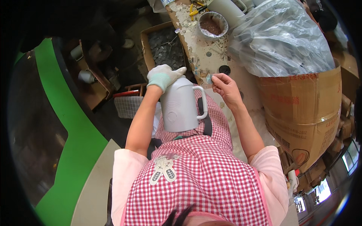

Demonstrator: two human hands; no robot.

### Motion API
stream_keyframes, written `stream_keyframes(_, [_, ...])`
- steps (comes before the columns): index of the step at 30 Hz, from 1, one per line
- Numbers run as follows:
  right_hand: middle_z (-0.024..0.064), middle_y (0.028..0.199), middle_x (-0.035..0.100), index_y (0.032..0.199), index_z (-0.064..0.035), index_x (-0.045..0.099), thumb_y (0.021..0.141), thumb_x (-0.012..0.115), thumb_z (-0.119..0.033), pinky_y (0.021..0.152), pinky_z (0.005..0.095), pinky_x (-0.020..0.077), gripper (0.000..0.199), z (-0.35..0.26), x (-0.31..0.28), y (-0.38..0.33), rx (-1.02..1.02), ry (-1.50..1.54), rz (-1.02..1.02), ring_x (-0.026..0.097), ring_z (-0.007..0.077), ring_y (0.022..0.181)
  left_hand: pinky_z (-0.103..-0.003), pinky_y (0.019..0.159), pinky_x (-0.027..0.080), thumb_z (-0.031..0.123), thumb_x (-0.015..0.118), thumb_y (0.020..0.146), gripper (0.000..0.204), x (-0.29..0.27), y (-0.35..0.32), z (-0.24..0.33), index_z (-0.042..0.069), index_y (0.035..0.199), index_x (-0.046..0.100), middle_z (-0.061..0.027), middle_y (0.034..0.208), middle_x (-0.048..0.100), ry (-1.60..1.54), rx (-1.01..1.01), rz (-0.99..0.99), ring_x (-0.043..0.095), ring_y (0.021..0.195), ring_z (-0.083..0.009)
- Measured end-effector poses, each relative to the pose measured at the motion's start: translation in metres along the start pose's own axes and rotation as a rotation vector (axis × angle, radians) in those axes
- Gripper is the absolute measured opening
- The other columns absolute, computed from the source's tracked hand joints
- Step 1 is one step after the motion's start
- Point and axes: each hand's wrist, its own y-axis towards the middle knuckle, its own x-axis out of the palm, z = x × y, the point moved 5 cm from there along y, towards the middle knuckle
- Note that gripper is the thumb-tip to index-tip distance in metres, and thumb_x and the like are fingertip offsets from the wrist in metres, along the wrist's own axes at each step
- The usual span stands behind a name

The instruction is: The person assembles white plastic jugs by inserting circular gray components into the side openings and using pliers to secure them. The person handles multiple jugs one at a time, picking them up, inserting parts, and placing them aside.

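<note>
My left hand [164,77], in a white and pale green glove, grips the upper end of a grey plastic jug [178,105]. The jug stands over my lap, its looped handle [204,103] pointing right and a ring pattern moulded low on its side. To the right of the jug, my bare right hand [225,88] is raised over the table's edge. Its thumb and forefinger pinch a small clear, bluish piece [209,78], too small to make out fully. A round black disc [224,70] lies on the table just beyond that hand.
On the worn table [196,52] stand a lined bowl of brown material [212,26], yellow-handled pliers [197,11] and another grey jug [227,10]. A large carton [301,109] with plastic sheeting [281,35] rises at the right. Left of the table, a box [166,47] holds dark discs.
</note>
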Motion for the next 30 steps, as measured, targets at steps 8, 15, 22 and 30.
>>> stream_keyframes(8, [-0.0001,0.087,0.071,0.102,-0.0026,0.074,0.094,0.079,-0.019,0.067,0.0231,0.0487,0.019,-0.003,0.048,-0.059,0.014,-0.187,-0.207,0.061,0.0062,0.073,-0.041,0.095,0.053,0.079,0.06,0.083,0.088,0.018,0.029,-0.017,-0.002,0.111,0.078,-0.0268,0.118,0.073,-0.254,0.008,-0.264,0.072,0.109,-0.0375])
stream_keyframes(15, [0.0014,0.087,0.073,0.103,-0.0008,0.074,0.093,0.08,-0.017,0.068,0.0232,0.0502,0.02,0.012,0.07,-0.077,-0.091,-0.268,-0.143,0.064,0.006,0.076,-0.045,0.097,0.054,0.062,0.06,0.091,0.068,0.006,0.028,0.022,0.0,0.115,0.077,-0.0258,0.119,0.072,0.0,0.111,-0.009,0.071,0.11,-0.0387])
stream_keyframes(22, [0.001,0.083,0.072,0.098,-0.0008,0.072,0.092,0.081,-0.018,0.063,0.0229,0.0483,0.021,0.026,0.053,-0.078,-0.05,-0.307,-0.039,0.062,0.0056,0.071,-0.044,0.098,0.054,0.05,0.057,0.096,0.055,0.009,0.032,0.066,0.004,0.118,0.077,-0.0208,0.123,0.072,0.14,0.17,-0.005,0.07,0.114,-0.0368])
stream_keyframes(30, [0.0014,0.076,0.07,0.093,-0.0013,0.07,0.09,0.083,-0.024,0.061,0.0251,0.0481,0.027,0.027,0.035,-0.077,-0.137,-0.437,0.053,0.06,0.0069,0.067,-0.045,0.096,0.055,0.048,0.056,0.096,0.053,0.022,0.04,0.098,0.004,0.116,0.077,-0.0206,0.121,0.073,0.237,0.207,-0.032,0.071,0.113,-0.0359])
